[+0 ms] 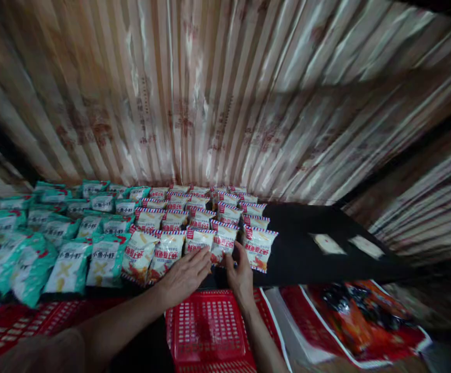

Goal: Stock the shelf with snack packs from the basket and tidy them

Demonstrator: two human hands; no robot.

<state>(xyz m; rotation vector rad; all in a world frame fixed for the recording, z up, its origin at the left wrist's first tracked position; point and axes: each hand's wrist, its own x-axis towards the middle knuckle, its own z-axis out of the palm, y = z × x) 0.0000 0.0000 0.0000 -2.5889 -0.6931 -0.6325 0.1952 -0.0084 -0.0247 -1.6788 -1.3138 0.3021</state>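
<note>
Best done lightly: steady the neighbouring bag (pixel 200 239) with the left hand (pixel 186 274), and square up the striped-edge bag (pixel 224 238) from low down with the right hand (pixel 241 278), pushing on the filled body rather than creasing the thin top seam. Left hand open and flattened, fingers outstretched over the neighbouring bag's lower front, just beyond the red basket (pixel 225 339). Right hand part-curled, also just beyond the basket, at the striped-edge bag's lower corner; cannot tell whether gripping or merely touching. Striped-edge bag in the front row on the black shelf (pixel 299 259), beyond the basket, printed face towards it. Long axis near upright, bottom to striped seam, top tipped slightly towards the basket's right.
</note>
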